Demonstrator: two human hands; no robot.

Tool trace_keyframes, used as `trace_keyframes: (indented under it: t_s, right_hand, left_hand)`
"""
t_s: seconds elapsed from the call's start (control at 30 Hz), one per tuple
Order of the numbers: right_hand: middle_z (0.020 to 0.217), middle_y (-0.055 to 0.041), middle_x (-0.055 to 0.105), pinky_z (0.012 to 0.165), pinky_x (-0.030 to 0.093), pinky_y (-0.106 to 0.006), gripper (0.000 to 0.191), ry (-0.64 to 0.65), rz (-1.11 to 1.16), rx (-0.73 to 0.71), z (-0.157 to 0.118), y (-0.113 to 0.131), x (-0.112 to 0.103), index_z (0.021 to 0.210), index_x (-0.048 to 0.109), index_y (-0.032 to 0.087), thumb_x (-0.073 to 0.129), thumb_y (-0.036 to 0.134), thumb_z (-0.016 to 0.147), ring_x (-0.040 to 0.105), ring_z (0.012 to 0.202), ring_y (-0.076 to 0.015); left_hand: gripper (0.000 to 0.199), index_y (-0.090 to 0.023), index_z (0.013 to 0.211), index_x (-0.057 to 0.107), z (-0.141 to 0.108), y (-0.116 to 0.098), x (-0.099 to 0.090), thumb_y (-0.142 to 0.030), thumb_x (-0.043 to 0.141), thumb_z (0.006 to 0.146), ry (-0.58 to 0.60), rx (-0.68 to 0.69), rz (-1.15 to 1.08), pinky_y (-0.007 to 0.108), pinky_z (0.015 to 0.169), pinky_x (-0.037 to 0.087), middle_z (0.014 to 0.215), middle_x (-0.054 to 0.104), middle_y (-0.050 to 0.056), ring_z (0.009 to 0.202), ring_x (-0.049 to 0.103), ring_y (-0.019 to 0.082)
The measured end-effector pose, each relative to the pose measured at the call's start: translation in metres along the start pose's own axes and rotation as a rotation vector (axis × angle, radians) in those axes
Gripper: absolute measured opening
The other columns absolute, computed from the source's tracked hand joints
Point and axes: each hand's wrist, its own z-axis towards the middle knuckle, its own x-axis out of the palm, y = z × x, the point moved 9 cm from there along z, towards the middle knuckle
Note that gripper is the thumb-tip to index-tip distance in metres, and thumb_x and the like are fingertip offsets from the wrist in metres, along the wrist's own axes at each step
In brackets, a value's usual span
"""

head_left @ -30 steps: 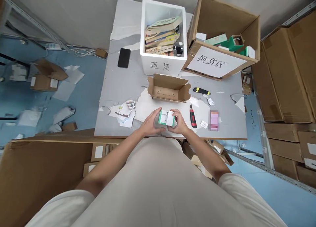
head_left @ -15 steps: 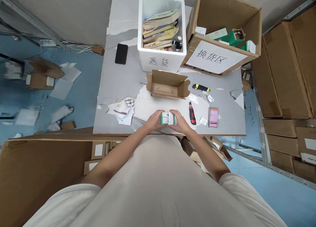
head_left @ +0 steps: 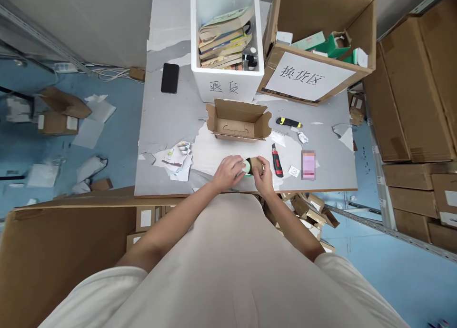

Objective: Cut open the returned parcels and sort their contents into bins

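A small green box with a brown cardboard inside (head_left: 256, 163) is between my hands at the table's front edge, its top opened. At its left, a pale green round thing (head_left: 246, 166) shows beside a dark gap; its kind is unclear. My left hand (head_left: 228, 172) is closed, with curled fingertips against the round thing and the box's left side. My right hand (head_left: 264, 176) pinches the brown flap on the right. Fingers hide much of the box. Just beyond lies an open brown carton (head_left: 238, 121). The red and black utility knife (head_left: 277, 161) rests right of my right hand.
Behind stand a white foam box (head_left: 228, 85) of books and a large cardboard box (head_left: 271, 75) holding small boxes. A phone (head_left: 170, 78), a yellow and black knife (head_left: 289, 122), paper scraps (head_left: 180, 164) and a pink card (head_left: 308, 165) lie on the table.
The small box's white and green top has been opened, showing brown cardboard and the pale green round thing. My left hand has shifted over the box; my right hand now pinches the flap.
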Motion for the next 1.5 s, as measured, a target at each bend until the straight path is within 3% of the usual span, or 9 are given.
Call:
trace_keyframes:
  t_s: [0.1,0.23,0.43,0.53,0.7,0.87,1.13,1.37,1.5]
  right_hand:
    - [0.125,-0.0144,0.054,0.098,0.046,-0.04,0.038,0.016,-0.071,-0.057,0.003,0.007,-0.001,0.126,0.046,0.018,0.042,0.033,0.092,0.052,0.117,-0.0222]
    - [0.12,-0.0151,0.055,0.099,0.044,-0.045,0.035,0.09,-0.179,-0.138,0.005,0.016,0.004,0.126,0.048,0.019,0.038,0.027,0.093,0.052,0.115,-0.0248]
    - [0.131,-0.0129,0.049,0.109,0.012,-0.067,0.027,0.082,-0.523,-0.269,0.005,0.036,0.0,0.112,0.061,0.026,0.042,0.022,0.093,0.034,0.132,-0.0329]
    - [0.111,-0.0076,0.061,0.111,0.003,-0.066,0.027,0.297,-0.675,-0.442,0.003,0.049,0.02,0.097,0.066,0.027,0.042,0.015,0.093,0.049,0.113,-0.0266]
    - [0.091,-0.005,0.065,0.113,0.019,-0.053,0.034,0.452,-0.823,-0.545,0.011,0.057,0.037,0.09,0.069,0.024,0.041,0.005,0.089,0.053,0.093,-0.0221]
    - [0.109,-0.0091,0.066,0.103,0.031,-0.051,0.027,0.544,-0.793,-0.471,0.025,0.059,0.039,0.11,0.066,0.021,0.056,0.014,0.086,0.055,0.094,-0.026]
    - [0.119,-0.0103,0.065,0.103,0.028,-0.058,0.049,0.687,-0.71,-0.497,0.025,0.065,0.041,0.123,0.061,0.024,0.071,0.018,0.076,0.054,0.104,-0.0315]
    - [0.118,-0.0097,0.065,0.102,0.029,-0.057,0.052,0.693,-0.703,-0.507,0.027,0.063,0.039,0.126,0.058,0.024,0.073,0.023,0.076,0.051,0.106,-0.0313]
    - [0.12,-0.0103,0.064,0.099,0.033,-0.053,0.052,0.697,-0.657,-0.501,0.026,0.059,0.037,0.127,0.058,0.023,0.072,0.028,0.077,0.05,0.105,-0.031]
  left_hand:
    - [0.026,-0.025,0.112,0.058,0.001,-0.02,0.005,-0.023,0.044,0.09,0.205,0.151,0.097,0.054,0.112,0.02,0.116,0.062,0.008,0.126,0.047,0.023]
    - [0.029,-0.026,0.112,0.059,0.004,-0.028,-0.001,-0.019,0.052,0.085,0.362,0.159,0.2,0.056,0.112,0.014,0.115,0.062,0.009,0.128,0.043,0.025]
    - [0.021,-0.024,0.093,0.07,0.006,-0.028,-0.022,-0.037,0.054,0.085,0.305,0.091,0.246,0.058,0.11,0.013,0.1,0.064,0.011,0.113,0.048,0.03]
    - [0.027,-0.022,0.097,0.07,0.006,-0.02,-0.023,-0.033,0.046,0.089,0.225,-0.043,0.304,0.06,0.107,0.014,0.094,0.064,0.012,0.105,0.05,0.03]
    - [0.035,-0.022,0.107,0.067,0.006,-0.009,-0.017,-0.013,0.039,0.088,0.183,-0.194,0.346,0.06,0.104,0.015,0.091,0.066,0.012,0.1,0.052,0.028]
    - [0.059,-0.019,0.139,0.043,0.005,0.007,-0.027,-0.037,0.055,0.085,0.164,-0.307,0.32,0.062,0.103,0.012,0.101,0.067,0.015,0.103,0.051,0.033]
    - [0.112,-0.013,0.146,0.028,0.001,0.019,-0.022,-0.07,0.068,0.058,0.269,-0.315,0.23,0.061,0.105,0.01,0.115,0.062,0.02,0.109,0.05,0.038]
    - [0.074,-0.018,0.146,0.026,-0.007,0.033,-0.011,-0.061,0.037,0.087,0.274,-0.456,0.049,0.057,0.101,0.02,0.117,0.061,0.015,0.112,0.053,0.033]
    - [0.084,-0.019,0.147,0.023,-0.011,0.035,-0.005,-0.062,0.051,0.08,0.279,-0.463,-0.025,0.053,0.1,0.025,0.118,0.061,0.015,0.114,0.052,0.032]
